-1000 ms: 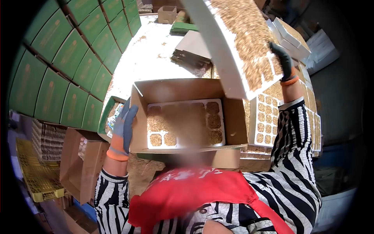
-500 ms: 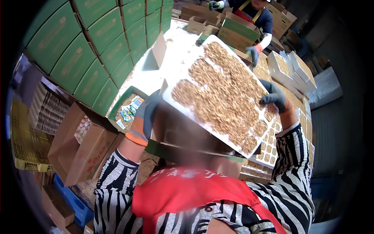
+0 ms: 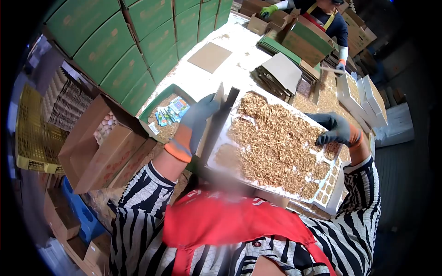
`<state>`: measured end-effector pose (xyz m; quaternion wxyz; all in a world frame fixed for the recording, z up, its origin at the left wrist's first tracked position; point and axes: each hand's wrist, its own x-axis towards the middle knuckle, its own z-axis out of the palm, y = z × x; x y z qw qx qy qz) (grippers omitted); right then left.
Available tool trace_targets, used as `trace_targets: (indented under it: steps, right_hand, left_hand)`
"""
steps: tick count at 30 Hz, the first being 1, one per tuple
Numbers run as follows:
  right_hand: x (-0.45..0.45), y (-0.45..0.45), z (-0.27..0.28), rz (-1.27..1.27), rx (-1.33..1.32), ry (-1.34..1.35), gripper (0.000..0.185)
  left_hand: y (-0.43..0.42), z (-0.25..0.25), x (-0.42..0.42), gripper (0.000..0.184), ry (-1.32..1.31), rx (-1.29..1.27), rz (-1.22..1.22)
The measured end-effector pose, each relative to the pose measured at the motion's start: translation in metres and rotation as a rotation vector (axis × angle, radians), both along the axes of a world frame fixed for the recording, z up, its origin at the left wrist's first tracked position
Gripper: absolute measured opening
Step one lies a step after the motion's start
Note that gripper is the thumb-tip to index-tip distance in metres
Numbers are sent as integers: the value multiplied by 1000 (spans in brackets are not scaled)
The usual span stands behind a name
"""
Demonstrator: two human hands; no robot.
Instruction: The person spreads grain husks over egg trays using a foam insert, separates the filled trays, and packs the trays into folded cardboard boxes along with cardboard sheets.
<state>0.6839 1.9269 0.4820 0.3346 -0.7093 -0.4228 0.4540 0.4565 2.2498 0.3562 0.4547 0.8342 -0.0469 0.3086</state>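
My gloved right hand [image 3: 335, 129] grips the right edge of a white foam tray [image 3: 281, 147] heaped with brown husks. The tray lies tilted over the open cardboard box [image 3: 210, 126], covering most of its inside. At the box's left wall is my gloved left hand [image 3: 202, 115], its fingers wrapped round the upper edge. Close to the left hand, a green tray [image 3: 151, 108] holds small colourful packets [image 3: 171, 112]. Under the right hand, another white tray with husk-filled cells [image 3: 329, 184] shows in part.
Green boxes [image 3: 115, 46] are stacked at the left, above a carton of eggs [image 3: 106, 126]. Flattened cardboard [image 3: 281, 73] lies beyond the box. A co-worker [image 3: 324, 23] stands at the far right beside a green carton [image 3: 307, 40]. White trays [image 3: 363, 99] are stacked at the right.
The husk-filled tray has come down from the upper right onto the box, with my right hand still on it. My view has shifted, bringing the co-worker into sight.
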Motion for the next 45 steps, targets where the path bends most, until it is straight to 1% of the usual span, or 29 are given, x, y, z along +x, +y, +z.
trace_targets:
  steps: [1, 2, 4, 5, 7, 8, 9, 10, 12, 13, 16, 18, 19, 21, 23, 25, 26, 28, 29, 30, 32, 33, 35, 36, 38, 39, 40, 42, 45]
  right_hand:
    - [-1, 1, 0, -2, -19, 15, 71]
    - [-7, 2, 9, -100, -115, 143, 71]
    - [-22, 13, 18, -129, -100, 208, 70]
    - [-24, 15, 19, -138, -99, 233, 70]
    - [-15, 7, 8, -99, -150, 245, 68]
    - [-16, 9, -5, 5, -54, 103, 65]
    - [-14, 5, -14, -29, -89, 122, 63]
    - [-11, 1, -20, -61, -125, 141, 62]
    - [-13, -2, -28, -71, -99, -92, 59]
    - [-16, 1, -30, -75, -86, -203, 58]
    - [-38, 26, -25, -27, -418, -744, 53]
    - [-45, 19, -49, -48, -207, -923, 38]
    - [-48, 17, -58, -21, -160, -1015, 37]
    - [-54, 16, -64, 4, -58, -1133, 34]
    - [-63, 18, -53, -14, 43, -1178, 31]
    - [-55, 19, -29, -128, 118, -930, 29]
    - [-47, 15, -18, -197, 152, -815, 28]
    - [-11, 4, -17, -423, 306, -657, 31]
    - [7, -1, -16, -623, 255, -433, 27]
    - [38, -11, -33, -699, 258, -365, 28]
    - [97, -17, -77, -760, 185, -337, 33]
    - [131, -22, -118, -753, 161, -385, 41]
    - [193, -27, -200, -686, -30, -692, 66]
    - [215, -21, -222, -593, -120, -833, 74]
    - [246, -4, -275, -593, -83, -919, 80]
    - [252, 8, -286, -610, -73, -961, 82]
    - [261, 21, -301, -629, -71, -1105, 84]
    - [271, 39, -321, -694, -109, -1233, 83]
    - [284, 48, -346, -622, -219, -1349, 63]
  left_hand:
    - [-5, 0, 3, 27, -47, -114, -10]
    - [-3, 0, 6, 25, -123, 13, 10]
    - [2, -1, 13, 22, -288, 260, 78]
    - [2, -9, 16, 21, -184, 135, 41]
    - [-5, 8, 13, 21, -242, 281, 99]
    - [-4, 3, 14, 28, -57, 57, 14]
    - [-4, 2, 16, 36, 130, -167, -69]
    - [-6, 2, 17, 40, 226, -413, -169]
    - [-12, 19, 18, 48, 385, -963, -270]
    - [-11, 19, 24, 48, 454, -811, -178]
    - [-18, 8, 25, 48, 458, -821, -146]
    - [-19, 1, 26, 48, 341, -728, -104]
    - [-14, -11, 27, 48, 233, -608, -136]
    - [10, -45, 39, 46, 240, -652, -152]
    - [45, -88, 45, 41, 261, -409, 5]
    - [85, -131, 46, 39, 311, -274, 299]
    - [104, -149, 51, 41, 348, -402, 422]
    - [151, -198, 53, 52, 629, 26, 605]
    - [148, -202, 54, 55, 724, 233, 714]
    - [145, -208, 58, 58, 806, 442, 830]
    - [147, -218, 64, 58, 941, 515, 802]
    - [145, -221, 67, 58, 1012, 546, 802]
    - [137, -225, 69, 57, 991, 502, 833]
    - [137, -216, 66, 57, 1003, 488, 850]
    - [139, -209, 69, 58, 1066, 427, 892]
    - [145, -223, 66, 58, 996, 482, 957]
    - [148, -234, 62, 58, 927, 539, 1019]
    - [161, -239, 61, 56, 930, 430, 1030]
    - [165, -219, 55, 52, 858, 264, 1014]
